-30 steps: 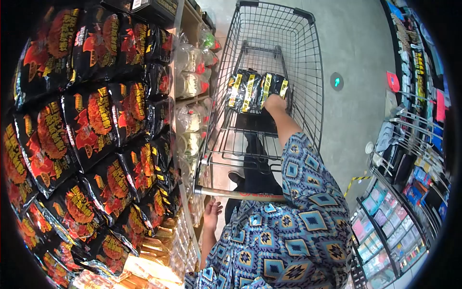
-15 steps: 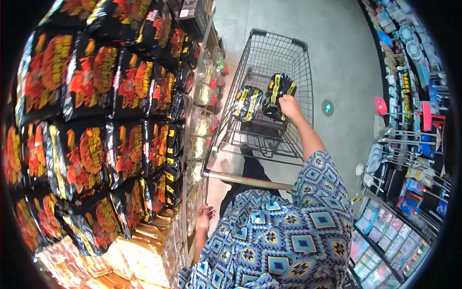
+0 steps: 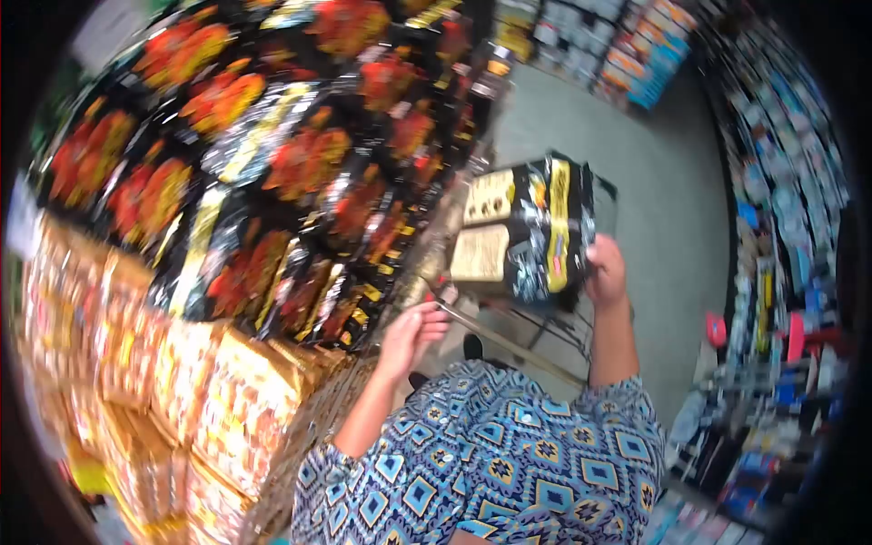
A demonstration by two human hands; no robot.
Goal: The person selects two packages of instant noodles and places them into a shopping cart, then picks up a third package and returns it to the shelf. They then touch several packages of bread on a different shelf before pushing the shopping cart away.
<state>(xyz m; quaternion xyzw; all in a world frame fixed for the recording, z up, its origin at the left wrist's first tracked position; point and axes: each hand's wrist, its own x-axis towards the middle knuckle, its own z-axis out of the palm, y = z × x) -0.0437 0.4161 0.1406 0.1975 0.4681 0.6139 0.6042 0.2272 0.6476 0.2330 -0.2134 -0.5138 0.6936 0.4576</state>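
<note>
A black packet (image 3: 531, 232) with a yellow band and cream printed panels is raised above the shopping cart (image 3: 563, 336), large in view. My right hand (image 3: 607, 271) grips its right edge, thumb on the near face. My left hand (image 3: 413, 338) is beside the cart's handle bar (image 3: 509, 345), below the packet's left corner. Its fingers are half bent and apart, with nothing seen in them. The packet covers most of the cart's basket, so its contents are hidden.
Stacked black packets with red pictures (image 3: 309, 154) fill the left side. Golden packets (image 3: 236, 381) are piled below them. Crowded shelves (image 3: 772, 236) line the right, beyond the grey floor (image 3: 668, 191). More goods (image 3: 636, 54) stand at the aisle's far end.
My right hand has lifted the black packet up out of the cart and closer. My left hand has risen from my side towards the handle bar. The view has turned left.
</note>
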